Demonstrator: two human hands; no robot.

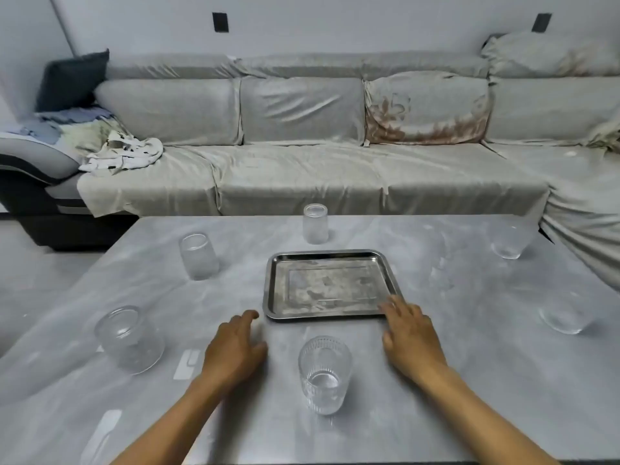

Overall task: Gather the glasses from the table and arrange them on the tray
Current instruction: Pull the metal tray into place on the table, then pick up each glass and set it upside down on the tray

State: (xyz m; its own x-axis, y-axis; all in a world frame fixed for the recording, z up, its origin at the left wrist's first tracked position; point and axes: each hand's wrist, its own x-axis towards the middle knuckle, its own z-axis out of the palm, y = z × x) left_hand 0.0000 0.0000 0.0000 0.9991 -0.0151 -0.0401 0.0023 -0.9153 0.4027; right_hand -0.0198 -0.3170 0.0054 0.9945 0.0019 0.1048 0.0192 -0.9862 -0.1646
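Grey marbled table (453,347) carries a steel tray (330,318), nothing on it. Six clear glasses stand around the tray: one beyond its far edge (315,224), one far-left of it (199,256), one near-left (129,340), one ribbed glass just in front of it (324,374), one far-right (509,242), one right (566,313). Left hand (235,350) lies open, palm down, near the tray's front-left corner, holding nothing. Right hand (411,337) is open, fingertips touching the tray's front-right corner, gripping nothing.

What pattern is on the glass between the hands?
Vertical ribbing on clear glass, best seen in the head view.
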